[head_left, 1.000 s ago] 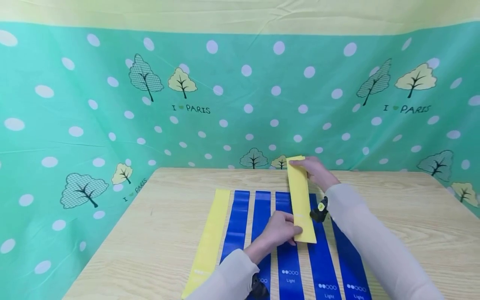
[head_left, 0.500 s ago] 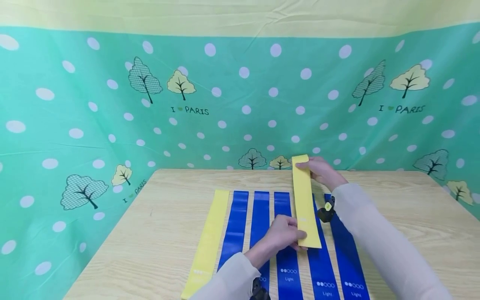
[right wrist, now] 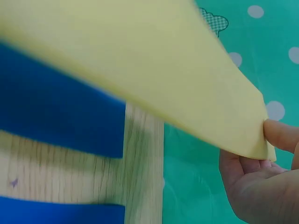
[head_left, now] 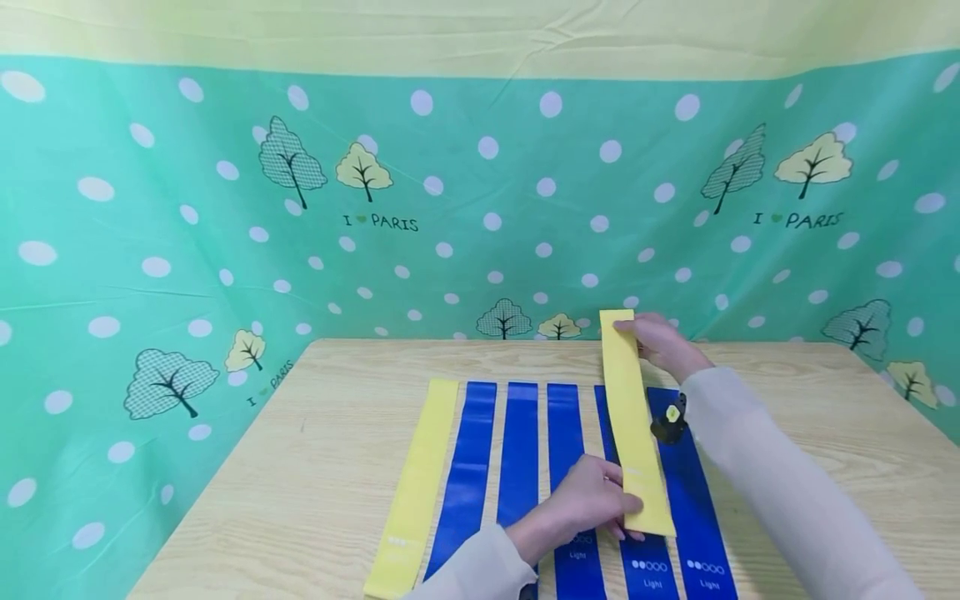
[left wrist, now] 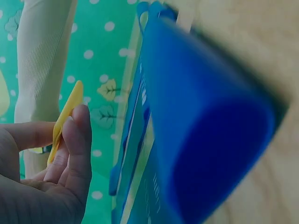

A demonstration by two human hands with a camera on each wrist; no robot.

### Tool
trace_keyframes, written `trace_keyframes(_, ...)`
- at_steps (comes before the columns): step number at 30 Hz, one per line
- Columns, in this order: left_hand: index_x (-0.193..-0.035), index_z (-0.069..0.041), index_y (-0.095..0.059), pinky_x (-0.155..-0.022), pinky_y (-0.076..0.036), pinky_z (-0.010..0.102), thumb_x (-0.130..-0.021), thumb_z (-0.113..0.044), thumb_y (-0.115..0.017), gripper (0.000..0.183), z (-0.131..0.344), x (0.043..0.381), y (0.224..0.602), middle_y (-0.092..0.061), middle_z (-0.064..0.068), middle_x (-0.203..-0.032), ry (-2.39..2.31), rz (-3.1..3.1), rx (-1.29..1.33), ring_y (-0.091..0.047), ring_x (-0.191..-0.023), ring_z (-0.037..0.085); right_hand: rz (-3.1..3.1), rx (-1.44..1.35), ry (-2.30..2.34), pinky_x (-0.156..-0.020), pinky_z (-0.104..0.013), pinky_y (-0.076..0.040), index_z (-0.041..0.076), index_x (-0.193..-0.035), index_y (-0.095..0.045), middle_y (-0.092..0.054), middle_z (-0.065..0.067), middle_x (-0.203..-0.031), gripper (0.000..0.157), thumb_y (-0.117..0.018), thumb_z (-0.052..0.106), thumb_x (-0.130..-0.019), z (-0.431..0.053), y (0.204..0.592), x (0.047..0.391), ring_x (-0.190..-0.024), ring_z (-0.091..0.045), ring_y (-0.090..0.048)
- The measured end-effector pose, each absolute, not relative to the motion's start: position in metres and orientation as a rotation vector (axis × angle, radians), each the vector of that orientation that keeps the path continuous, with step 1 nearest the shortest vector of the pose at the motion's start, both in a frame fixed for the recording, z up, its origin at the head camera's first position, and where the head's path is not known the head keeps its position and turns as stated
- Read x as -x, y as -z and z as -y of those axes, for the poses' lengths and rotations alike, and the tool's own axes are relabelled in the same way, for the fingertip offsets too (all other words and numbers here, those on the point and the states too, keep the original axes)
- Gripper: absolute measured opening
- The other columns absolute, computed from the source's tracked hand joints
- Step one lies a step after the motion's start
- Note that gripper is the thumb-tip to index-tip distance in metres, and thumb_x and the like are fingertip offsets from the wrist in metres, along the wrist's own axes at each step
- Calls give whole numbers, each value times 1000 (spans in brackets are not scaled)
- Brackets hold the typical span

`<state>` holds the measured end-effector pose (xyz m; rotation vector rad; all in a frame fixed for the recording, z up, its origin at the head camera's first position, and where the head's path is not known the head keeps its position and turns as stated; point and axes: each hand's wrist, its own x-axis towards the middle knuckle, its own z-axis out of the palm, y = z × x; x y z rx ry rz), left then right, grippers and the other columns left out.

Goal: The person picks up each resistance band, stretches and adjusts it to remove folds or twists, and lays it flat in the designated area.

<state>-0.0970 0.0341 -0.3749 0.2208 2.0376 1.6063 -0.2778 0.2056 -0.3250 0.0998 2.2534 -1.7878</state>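
Both hands hold a yellow resistance band (head_left: 628, 400) stretched lengthwise above the blue ones. Near its lower end, the left hand (head_left: 588, 502) pinches it between thumb and fingers; the left wrist view shows the band (left wrist: 68, 112) edge-on in that grip. At the far end, the right hand (head_left: 663, 343) pinches the band's upper part, thumb on top, as the right wrist view shows on the pale band (right wrist: 163, 70). Beneath it, a blue resistance band (head_left: 647, 575) marked "Light" is partly covered.
Several other blue bands lie side by side on the wooden table (head_left: 285, 467), among them one at the right (head_left: 686, 492). Another yellow band (head_left: 412, 492) lies at the row's left end. A green dotted cloth (head_left: 450, 208) hangs behind the table.
Both hands have moved to the right with the yellow band, and the left hand has also come nearer the front. The band now overlaps a blue band further right.
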Motion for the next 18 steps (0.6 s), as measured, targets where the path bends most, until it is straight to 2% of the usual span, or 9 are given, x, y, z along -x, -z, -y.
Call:
trace_keyframes(8, -89, -7, -70, -53, -54, 25, -87, -8, -66, 5, -46, 89, 375, -71, 10, -68, -1612, -1970, -223, -72, -67, 28, -2339, -144, 1701, -71, -23, -51, -8, -124, -43, -56, 3, -86, 37, -44, 20, -101, -216, 327, 276, -72, -6, -58)
trace_keyframes(14, -90, -7, -68, -56, -56, 28, -87, -4, -61, 8, -63, 83, 378, -70, 12, -68, -1592, -1924, -234, -72, -70, 30, -2390, -163, 1633, -77, -27, -50, -8, -130, -41, -55, 0, -96, 45, -42, 26, -101, -230, 331, 276, -78, -7, -57)
trace_keyframes(18, -91, -9, -66, -58, -57, 31, -87, 0, -58, 12, -77, 75, 381, -71, 13, -70, -1566, -1900, -223, -71, -74, 33, -2405, -143, 1591, -77, -27, -50, -8, -128, -42, -56, 2, -93, 43, -38, 27, -102, -243, 334, 272, -77, -7, -57)
